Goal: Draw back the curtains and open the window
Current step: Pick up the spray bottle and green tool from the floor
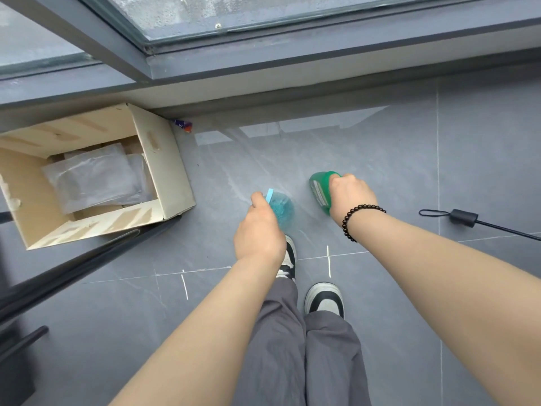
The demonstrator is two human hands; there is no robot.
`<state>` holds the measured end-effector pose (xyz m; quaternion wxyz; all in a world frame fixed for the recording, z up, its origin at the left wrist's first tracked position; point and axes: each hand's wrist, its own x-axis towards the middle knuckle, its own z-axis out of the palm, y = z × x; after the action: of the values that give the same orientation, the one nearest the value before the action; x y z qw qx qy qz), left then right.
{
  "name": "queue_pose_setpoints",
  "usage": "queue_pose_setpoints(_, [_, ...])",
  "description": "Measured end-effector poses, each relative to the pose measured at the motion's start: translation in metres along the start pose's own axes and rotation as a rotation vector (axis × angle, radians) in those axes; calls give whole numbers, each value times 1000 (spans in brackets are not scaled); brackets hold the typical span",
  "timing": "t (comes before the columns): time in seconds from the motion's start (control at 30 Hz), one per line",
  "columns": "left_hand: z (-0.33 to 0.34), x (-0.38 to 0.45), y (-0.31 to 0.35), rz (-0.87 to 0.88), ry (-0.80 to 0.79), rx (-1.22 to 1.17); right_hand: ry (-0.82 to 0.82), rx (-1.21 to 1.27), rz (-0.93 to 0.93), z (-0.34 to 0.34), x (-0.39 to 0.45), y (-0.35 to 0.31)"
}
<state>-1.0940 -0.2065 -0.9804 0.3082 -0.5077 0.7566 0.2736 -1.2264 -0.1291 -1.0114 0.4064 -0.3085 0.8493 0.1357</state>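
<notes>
The window (181, 13) runs along the top of the view, its wet glass set in a dark grey frame (263, 60). No curtain is in view. Low over the grey tiled floor, my left hand (259, 230) grips the top of a blue spray bottle (282, 208). My right hand (349, 194), with a black bead bracelet on the wrist, is closed on a green bottle (319, 187). Both bottles are at floor level just ahead of my shoes.
An open cardboard box (164, 171) with clear plastic bags inside sits at the left under the sill. A dark metal bar (87, 259) slants across the lower left. A black cable with a small block (464, 217) lies on the floor at the right.
</notes>
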Motion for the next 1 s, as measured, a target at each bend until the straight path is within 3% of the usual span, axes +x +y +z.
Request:
queue_pose_setpoints(0.67, [-125,-72,10,171,242,125,156,-26,-207,-132,-99,-28])
queue_pose_setpoints(1.0, [-191,-143,15,328,462,127,268,-133,-316,-212,-183,-29])
